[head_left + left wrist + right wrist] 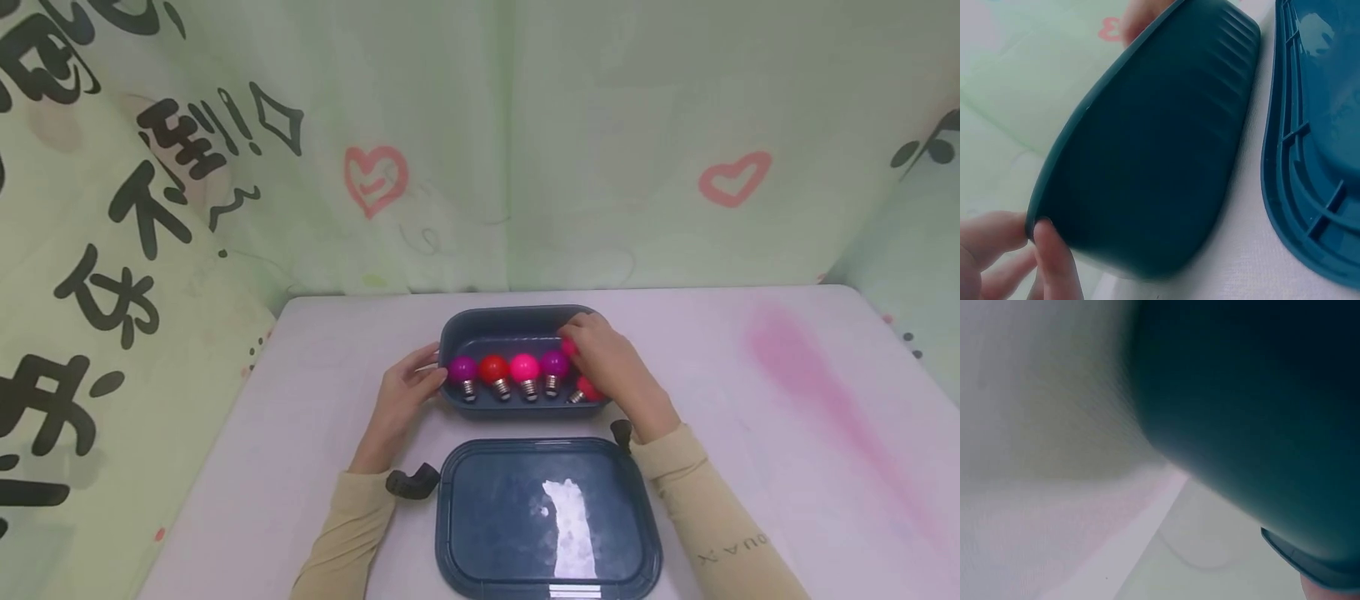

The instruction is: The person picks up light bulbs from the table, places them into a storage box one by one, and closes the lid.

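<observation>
A dark blue plastic box [491, 327] stands on the table with small coloured light bulbs inside. Along its near side lie a purple bulb [462, 369], a red bulb [494, 369], a pink bulb [525, 367] and another purple bulb [555, 364], metal bases toward me. A reddish-pink bulb [590, 390] lies tilted at the right end, partly hidden. My left hand [397, 400] pinches the box's left rim between thumb and fingers [1057, 259]. Over the right end, my right hand [611, 362] holds a pink bulb, mostly covered by the fingers.
A dark blue lid [495, 508] lies flat on the white table [750, 467], just in front of the box. Black wrist-camera mounts [414, 482] stick out near both cuffs. Behind the table hangs a pale green cloth [600, 167] with drawings.
</observation>
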### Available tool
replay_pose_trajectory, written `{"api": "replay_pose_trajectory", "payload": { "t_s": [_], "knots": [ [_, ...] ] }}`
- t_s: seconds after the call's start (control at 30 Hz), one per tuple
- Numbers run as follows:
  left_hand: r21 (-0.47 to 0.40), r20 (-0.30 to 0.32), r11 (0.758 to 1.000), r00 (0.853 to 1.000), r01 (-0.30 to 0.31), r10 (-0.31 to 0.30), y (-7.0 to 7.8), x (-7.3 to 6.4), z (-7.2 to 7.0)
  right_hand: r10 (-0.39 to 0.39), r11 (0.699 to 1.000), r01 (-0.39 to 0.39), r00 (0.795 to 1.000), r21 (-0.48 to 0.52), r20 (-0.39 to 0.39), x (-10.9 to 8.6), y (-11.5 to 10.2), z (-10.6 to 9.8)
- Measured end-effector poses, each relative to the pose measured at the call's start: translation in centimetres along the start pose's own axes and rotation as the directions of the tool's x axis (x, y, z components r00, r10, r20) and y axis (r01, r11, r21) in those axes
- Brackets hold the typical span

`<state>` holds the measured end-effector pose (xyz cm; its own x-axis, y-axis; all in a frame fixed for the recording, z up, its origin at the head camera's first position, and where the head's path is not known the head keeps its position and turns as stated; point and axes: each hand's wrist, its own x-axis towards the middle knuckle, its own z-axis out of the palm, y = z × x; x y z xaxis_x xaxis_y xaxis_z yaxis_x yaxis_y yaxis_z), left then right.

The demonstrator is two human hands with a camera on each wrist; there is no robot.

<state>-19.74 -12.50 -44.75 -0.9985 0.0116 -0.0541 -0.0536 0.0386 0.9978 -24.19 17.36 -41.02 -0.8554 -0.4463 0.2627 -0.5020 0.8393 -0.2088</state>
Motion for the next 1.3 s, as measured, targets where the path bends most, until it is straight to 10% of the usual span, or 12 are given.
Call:
{"api": "replay_pose_trajectory", "payload": {
  "t_s": [0.5,1.3],
  "knots": [
    [0.16,-0.054,0.987,0.998,-0.028,0.037,1.4,-0.8,0.0,0.011,0.997,-0.011,1.0,0.071,0.002,-1.6,-0.3,-3.1],
    [0.295,0.011,0.955,1.0,0.008,-0.012,2.5,-5.9,-1.8,0.143,0.964,-0.156,0.987,0.215,0.076,-8.3,-1.0,-7.3]
  ]
}}
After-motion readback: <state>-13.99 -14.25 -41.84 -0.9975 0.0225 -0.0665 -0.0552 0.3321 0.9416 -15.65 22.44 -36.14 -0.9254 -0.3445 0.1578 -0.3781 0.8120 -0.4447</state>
